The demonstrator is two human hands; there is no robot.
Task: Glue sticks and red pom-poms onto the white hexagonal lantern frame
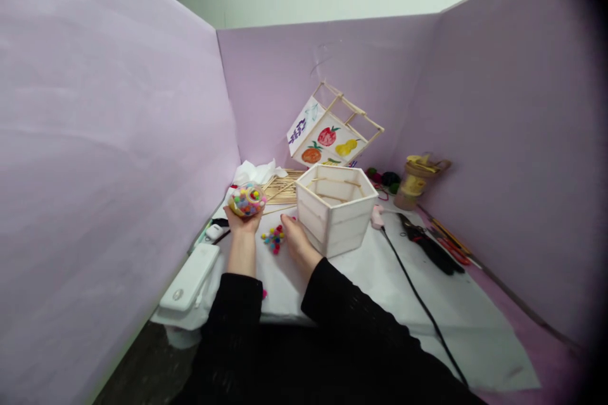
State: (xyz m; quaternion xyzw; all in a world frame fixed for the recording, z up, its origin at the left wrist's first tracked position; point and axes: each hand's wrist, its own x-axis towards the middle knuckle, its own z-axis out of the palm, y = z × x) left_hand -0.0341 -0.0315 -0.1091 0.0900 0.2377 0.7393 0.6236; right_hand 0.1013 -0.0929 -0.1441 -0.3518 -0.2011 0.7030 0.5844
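My left hand [243, 221] is raised over the table's left side, its fingers wrapped round a clear round container [247, 200] full of small coloured pom-poms. Below and to the right of it, a small pile of loose pom-poms [274, 239] lies on the white table cover. Beside that pile is my right hand [299, 240], seen from its edge, with the thumb stretched forward; it looks open, though its other fingers are partly hidden. Close to its right stands a white pentagonal box frame [335, 218], open at the top, with thin sticks across the inside.
Behind stands a tilted stick lantern [327, 139] with painted fruit panels. Wooden sticks [282, 188] and white tissue [259, 172] lie at the back left. A white device [190, 277] is at left. On the right are a black cable [418, 297], pliers [430, 247] and a twine-wrapped jar [412, 186].
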